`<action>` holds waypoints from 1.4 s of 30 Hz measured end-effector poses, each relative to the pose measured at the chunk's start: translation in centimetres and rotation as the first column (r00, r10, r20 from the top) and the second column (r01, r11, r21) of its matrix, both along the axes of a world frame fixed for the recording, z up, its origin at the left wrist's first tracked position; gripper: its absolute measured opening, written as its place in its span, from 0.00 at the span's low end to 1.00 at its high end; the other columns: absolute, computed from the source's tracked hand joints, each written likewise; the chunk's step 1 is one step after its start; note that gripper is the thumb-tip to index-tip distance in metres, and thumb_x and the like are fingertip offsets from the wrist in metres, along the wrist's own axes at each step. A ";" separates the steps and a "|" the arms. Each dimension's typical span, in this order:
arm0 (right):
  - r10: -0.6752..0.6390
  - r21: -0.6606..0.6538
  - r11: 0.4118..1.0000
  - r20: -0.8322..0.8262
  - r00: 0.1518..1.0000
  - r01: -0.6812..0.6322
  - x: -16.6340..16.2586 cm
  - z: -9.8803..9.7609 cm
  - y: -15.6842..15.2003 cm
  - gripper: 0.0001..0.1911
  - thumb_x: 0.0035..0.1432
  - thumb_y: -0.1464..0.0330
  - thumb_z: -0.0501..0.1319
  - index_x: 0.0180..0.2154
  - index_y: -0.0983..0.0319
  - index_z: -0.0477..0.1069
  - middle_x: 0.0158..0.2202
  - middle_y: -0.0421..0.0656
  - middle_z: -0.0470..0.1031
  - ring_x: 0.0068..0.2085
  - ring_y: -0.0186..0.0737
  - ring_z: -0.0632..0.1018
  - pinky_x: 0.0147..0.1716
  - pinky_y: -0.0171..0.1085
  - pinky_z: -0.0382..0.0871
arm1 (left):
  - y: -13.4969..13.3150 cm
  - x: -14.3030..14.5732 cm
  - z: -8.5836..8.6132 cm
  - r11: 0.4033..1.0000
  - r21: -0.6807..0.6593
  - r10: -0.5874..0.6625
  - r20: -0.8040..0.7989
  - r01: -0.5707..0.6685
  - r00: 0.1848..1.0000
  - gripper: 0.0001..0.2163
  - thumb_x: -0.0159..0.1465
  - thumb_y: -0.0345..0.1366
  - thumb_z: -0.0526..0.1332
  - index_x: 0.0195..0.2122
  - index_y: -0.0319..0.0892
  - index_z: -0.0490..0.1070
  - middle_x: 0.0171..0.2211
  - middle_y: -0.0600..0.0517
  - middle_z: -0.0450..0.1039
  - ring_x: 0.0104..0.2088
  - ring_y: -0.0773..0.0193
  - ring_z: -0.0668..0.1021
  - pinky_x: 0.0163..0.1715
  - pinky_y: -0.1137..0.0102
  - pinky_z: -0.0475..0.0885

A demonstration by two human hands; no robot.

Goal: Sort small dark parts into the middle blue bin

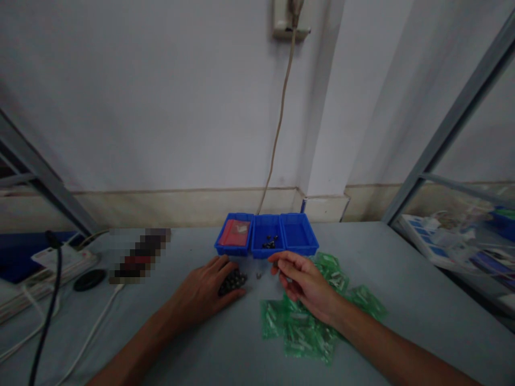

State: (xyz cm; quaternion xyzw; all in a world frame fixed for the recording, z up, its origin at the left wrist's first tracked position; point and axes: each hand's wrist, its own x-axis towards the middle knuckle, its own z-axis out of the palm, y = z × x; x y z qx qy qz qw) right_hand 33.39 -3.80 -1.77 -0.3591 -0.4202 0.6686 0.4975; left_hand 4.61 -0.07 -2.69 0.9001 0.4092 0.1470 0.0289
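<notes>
My left hand (213,284) rests on the table, thumb and fingers apart, curved around a heap of small shiny dark metal parts (233,281). One loose metal part (258,275) lies just right of that heap. My right hand (301,276) is raised slightly over the table with thumb and fingertips pinched on a small metal part (276,264), mostly covered by the fingers. Under and beside the right hand lie several green plastic bags (306,332) with light-coloured pieces inside. Several metal parts (269,243) sit in the middle blue bin (267,221), just beyond the hands.
The left blue bin (219,247) holds a red bag (231,233); the right blue bin (300,220) adjoins the middle one. A black round object (89,280), cables (92,332) and a power strip (24,295) lie at left. Metal frame posts (438,128) flank the table.
</notes>
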 end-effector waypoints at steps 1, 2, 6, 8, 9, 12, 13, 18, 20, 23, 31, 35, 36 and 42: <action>-0.006 0.018 1.000 0.023 1.000 0.005 0.0 -0.1 0.0 0.20 0.59 0.55 0.77 0.47 0.60 0.83 0.38 0.41 0.78 0.28 0.31 0.71 0.17 0.27 0.63 | 0.0 0.0 0.0 1.000 -0.007 0.003 -0.005 -0.003 1.000 0.19 0.73 0.54 0.65 0.56 0.48 0.74 0.55 0.45 0.77 0.52 0.48 0.82 0.50 0.57 0.79; -0.014 0.038 0.999 0.047 0.999 0.012 -0.1 -0.2 0.0 0.21 0.58 0.55 0.77 0.47 0.60 0.83 0.38 0.42 0.78 0.29 0.32 0.72 0.17 0.28 0.64 | 0.0 -0.1 -0.1 1.000 -0.015 0.004 -0.007 -0.004 1.000 0.18 0.73 0.54 0.65 0.55 0.48 0.74 0.55 0.45 0.77 0.52 0.48 0.82 0.50 0.56 0.79; -0.068 0.159 0.986 0.162 0.985 0.042 -0.3 -0.6 0.2 0.20 0.54 0.55 0.79 0.43 0.60 0.83 0.31 0.38 0.74 0.26 0.34 0.71 0.17 0.30 0.69 | 0.0 -0.2 -0.2 1.000 -0.029 0.008 -0.009 -0.008 1.000 0.19 0.73 0.54 0.65 0.57 0.47 0.73 0.56 0.44 0.76 0.54 0.46 0.82 0.52 0.54 0.79; -0.115 0.209 0.975 0.189 0.975 0.074 -0.4 -1.0 0.4 0.20 0.53 0.54 0.79 0.41 0.59 0.82 0.31 0.38 0.74 0.25 0.34 0.70 0.16 0.31 0.69 | 0.0 -0.1 -0.2 0.999 -0.032 0.008 -0.013 -0.008 1.000 0.20 0.73 0.54 0.65 0.57 0.47 0.73 0.56 0.44 0.76 0.54 0.45 0.81 0.52 0.53 0.79; -0.136 0.241 0.967 0.210 0.968 0.084 -0.5 -1.1 0.4 0.20 0.54 0.54 0.79 0.41 0.59 0.81 0.32 0.39 0.74 0.25 0.34 0.70 0.16 0.31 0.69 | 0.0 0.0 -0.1 0.999 -0.036 0.009 -0.014 -0.009 1.000 0.19 0.73 0.54 0.65 0.56 0.47 0.73 0.55 0.44 0.76 0.53 0.46 0.81 0.52 0.54 0.78; -0.166 0.299 0.950 0.240 0.956 0.090 -0.6 -1.4 0.6 0.18 0.54 0.55 0.78 0.40 0.59 0.81 0.31 0.39 0.73 0.27 0.36 0.72 0.16 0.31 0.69 | 0.0 0.1 0.1 0.999 -0.052 0.013 -0.005 -0.014 1.000 0.18 0.72 0.54 0.66 0.55 0.47 0.73 0.52 0.46 0.77 0.51 0.47 0.82 0.51 0.55 0.78; -0.169 0.307 0.947 0.240 0.956 0.091 -0.6 -1.5 0.6 0.18 0.54 0.56 0.78 0.40 0.59 0.81 0.31 0.39 0.73 0.27 0.36 0.71 0.16 0.31 0.69 | 0.0 0.2 0.2 0.998 -0.057 0.014 -0.002 -0.014 1.000 0.18 0.72 0.54 0.66 0.54 0.47 0.73 0.51 0.46 0.77 0.51 0.47 0.82 0.50 0.55 0.78; -0.169 0.286 0.952 0.200 0.965 0.108 -0.2 -0.9 0.5 0.17 0.52 0.58 0.80 0.38 0.59 0.80 0.31 0.38 0.73 0.27 0.35 0.70 0.17 0.30 0.68 | 0.0 0.2 0.3 0.997 -0.069 0.018 0.012 -0.017 1.000 0.19 0.72 0.53 0.66 0.55 0.47 0.74 0.53 0.45 0.76 0.53 0.46 0.81 0.52 0.54 0.78; -0.155 0.254 0.961 0.172 0.973 0.108 -0.2 -0.5 0.3 0.18 0.52 0.58 0.80 0.38 0.59 0.80 0.31 0.38 0.74 0.27 0.34 0.71 0.18 0.30 0.68 | 0.1 0.3 0.2 0.997 -0.073 0.023 0.008 -0.023 1.000 0.19 0.72 0.53 0.66 0.55 0.47 0.74 0.54 0.45 0.76 0.53 0.46 0.81 0.52 0.54 0.78; -0.121 0.212 0.973 0.141 0.983 0.090 -0.3 -0.2 0.1 0.18 0.54 0.57 0.79 0.40 0.59 0.80 0.31 0.36 0.73 0.26 0.33 0.70 0.19 0.30 0.68 | 0.1 0.3 0.0 0.998 -0.065 0.023 -0.003 -0.023 1.000 0.20 0.72 0.54 0.66 0.57 0.47 0.73 0.54 0.44 0.76 0.53 0.45 0.81 0.52 0.52 0.78; -0.081 0.076 0.994 0.016 0.997 0.079 -0.2 0.0 0.0 0.22 0.59 0.50 0.75 0.44 0.59 0.80 0.29 0.36 0.72 0.24 0.31 0.67 0.18 0.29 0.65 | 0.2 0.3 -0.3 0.999 -0.040 0.033 -0.007 -0.033 0.999 0.21 0.72 0.55 0.66 0.57 0.47 0.73 0.55 0.44 0.76 0.53 0.45 0.81 0.52 0.53 0.79; -0.073 0.008 0.997 -0.072 0.995 0.073 -0.1 0.1 0.0 0.21 0.56 0.51 0.77 0.42 0.59 0.81 0.26 0.34 0.66 0.23 0.29 0.62 0.16 0.28 0.60 | 0.2 0.3 -0.4 0.999 -0.027 0.020 0.027 -0.020 0.999 0.21 0.71 0.54 0.68 0.57 0.47 0.74 0.54 0.45 0.77 0.52 0.46 0.82 0.52 0.54 0.79; -0.074 -0.007 0.997 -0.081 0.994 0.074 -0.1 0.1 0.0 0.21 0.56 0.52 0.77 0.42 0.59 0.81 0.26 0.33 0.66 0.23 0.29 0.62 0.16 0.28 0.59 | 0.2 0.3 -0.4 1.000 -0.020 0.016 0.030 -0.015 0.999 0.20 0.71 0.54 0.68 0.56 0.47 0.74 0.54 0.45 0.77 0.52 0.46 0.82 0.52 0.54 0.79; -0.103 0.051 0.994 0.011 0.995 0.102 -0.1 0.3 -0.3 0.21 0.59 0.53 0.75 0.47 0.59 0.82 0.34 0.39 0.76 0.27 0.32 0.70 0.19 0.29 0.66 | 0.1 0.3 -0.3 1.000 -0.014 0.004 0.000 -0.004 1.000 0.19 0.73 0.53 0.66 0.56 0.47 0.73 0.53 0.45 0.76 0.52 0.48 0.82 0.51 0.55 0.79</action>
